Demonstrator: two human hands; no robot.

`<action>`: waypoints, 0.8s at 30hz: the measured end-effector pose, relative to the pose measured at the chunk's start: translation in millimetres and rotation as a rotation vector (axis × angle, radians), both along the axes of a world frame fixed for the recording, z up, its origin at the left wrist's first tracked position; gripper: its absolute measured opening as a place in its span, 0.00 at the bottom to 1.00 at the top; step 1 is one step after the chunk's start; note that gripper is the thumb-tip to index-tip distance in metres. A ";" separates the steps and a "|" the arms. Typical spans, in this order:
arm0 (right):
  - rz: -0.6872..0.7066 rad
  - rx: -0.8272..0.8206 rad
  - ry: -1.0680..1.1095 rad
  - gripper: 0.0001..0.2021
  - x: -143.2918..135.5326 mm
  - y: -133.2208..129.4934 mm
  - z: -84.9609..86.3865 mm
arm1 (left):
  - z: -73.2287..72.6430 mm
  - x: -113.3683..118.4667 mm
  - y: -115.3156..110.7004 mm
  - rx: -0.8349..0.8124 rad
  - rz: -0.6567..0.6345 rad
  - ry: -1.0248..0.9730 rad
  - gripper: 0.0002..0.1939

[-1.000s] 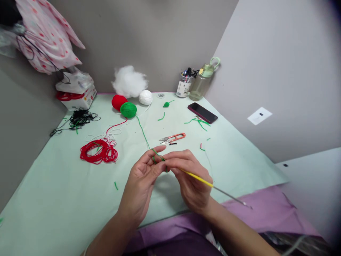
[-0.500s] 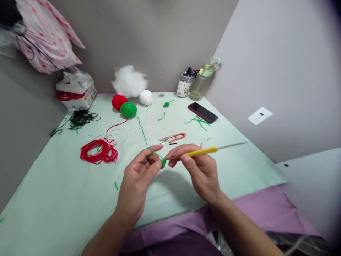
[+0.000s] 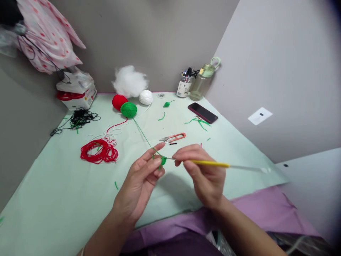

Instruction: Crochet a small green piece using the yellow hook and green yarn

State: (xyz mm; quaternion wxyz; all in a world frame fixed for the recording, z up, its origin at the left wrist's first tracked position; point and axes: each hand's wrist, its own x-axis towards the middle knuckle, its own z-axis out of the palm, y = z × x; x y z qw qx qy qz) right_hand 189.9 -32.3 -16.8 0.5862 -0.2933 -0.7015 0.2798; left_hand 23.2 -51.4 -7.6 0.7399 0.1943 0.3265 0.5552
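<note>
Head cam: L hand (image 3: 138,179) pinches green piece (image 3: 163,160) front-right of green ball (image 3: 129,110), R hand (image 3: 206,174) grips hook (image 3: 210,163), tip at piece, prob. mid-stitch; next pull needs steady yarn (image 3: 143,133).

No wording, brand or number legible. Printed surfaces, clock directions from centre of view:
- Pen cup (image 3: 184,88), between 12 and 1 o'clock: white label (image 3: 183,87) on its side, dark print too small to read; patch low on the label, possibly a barcode.
- White box (image 3: 83,101), near 10 o'clock: red marks (image 3: 92,92) on the end face, unreadable at this size; pale printed patch beside them, likewise unreadable.
</note>
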 end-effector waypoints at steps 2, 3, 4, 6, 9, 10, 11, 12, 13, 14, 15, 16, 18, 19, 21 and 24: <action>0.100 -0.156 0.142 0.09 -2.0 3.1 2.3 | -0.3 -0.1 0.4 0.030 0.035 0.045 0.20; 0.137 -0.202 0.181 0.09 -3.3 4.5 2.7 | -0.7 0.3 0.2 0.048 0.040 0.078 0.20; 0.167 -0.235 0.191 0.08 -4.5 5.7 2.8 | -1.2 0.9 -0.2 0.067 0.038 0.117 0.20; 0.175 -0.267 0.190 0.07 -6.7 6.7 2.4 | -2.2 2.1 -1.3 0.104 0.037 0.194 0.18; 0.117 -0.238 0.173 0.07 -8.4 5.6 2.8 | -2.9 3.2 -2.7 0.132 0.082 0.275 0.17; 0.096 -0.208 0.153 0.08 -8.5 4.9 3.2 | -2.8 3.5 -2.8 0.131 0.104 0.287 0.18; 0.078 -0.170 0.125 0.08 -8.6 4.1 3.6 | -2.6 3.9 -2.8 0.126 0.120 0.295 0.18; 0.066 -0.127 0.090 0.09 -8.8 3.2 3.6 | -2.4 4.4 -2.7 0.122 0.133 0.298 0.18; 0.055 -0.084 0.054 0.11 -8.9 2.1 3.0 | -2.2 5.0 -2.5 0.118 0.143 0.295 0.17; 0.044 -0.044 0.014 0.12 -9.1 0.9 1.6 | -2.2 5.7 -2.4 0.115 0.148 0.288 0.18; 0.024 -0.007 -0.028 0.14 -9.3 -0.3 -0.7 | -2.4 6.4 -2.3 0.110 0.146 0.278 0.18; -0.008 0.036 -0.076 0.16 -9.6 -1.7 -3.6 | -2.8 7.1 -2.4 0.106 0.133 0.265 0.19; -0.086 0.151 -0.191 0.20 -10.1 -4.1 -10.2 | -3.8 8.0 -2.6 0.089 0.089 0.234 0.23; -0.118 0.223 -0.239 0.22 -10.5 -4.9 -13.0 | -4.2 8.2 -2.7 0.076 0.068 0.216 0.24; -0.138 0.301 -0.270 0.25 -11.2 -5.4 -15.5 | -4.1 8.0 -2.7 0.044 0.037 0.164 0.26; -0.077 0.157 -0.145 0.22 -11.8 -3.0 -10.8 | -1.8 7.0 -2.1 0.008 0.000 0.079 0.26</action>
